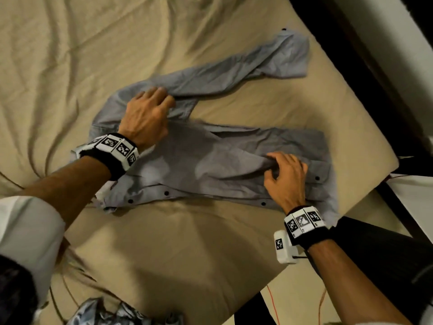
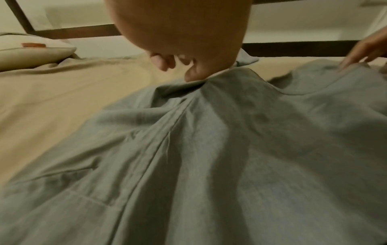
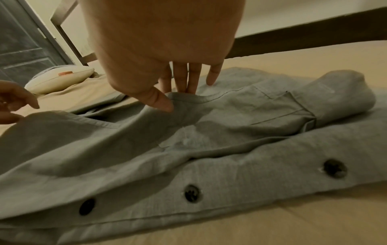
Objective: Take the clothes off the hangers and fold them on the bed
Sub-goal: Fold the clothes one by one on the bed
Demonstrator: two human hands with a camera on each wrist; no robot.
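2 hands point(image 1: 150, 118) point(image 1: 287, 177) pinching grey shirt point(image 1: 210, 165), beige bed point(image 1: 187, 242)

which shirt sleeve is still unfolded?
The far sleeve of the grey shirt: it stretches out over the bed sheet away from the body, starting by the left hand. The other sleeve isn't separately visible.

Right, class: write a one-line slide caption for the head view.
Both hands, left and right, pinch folds of a grey button-up cotton shirt spread on the beige bed sheet.
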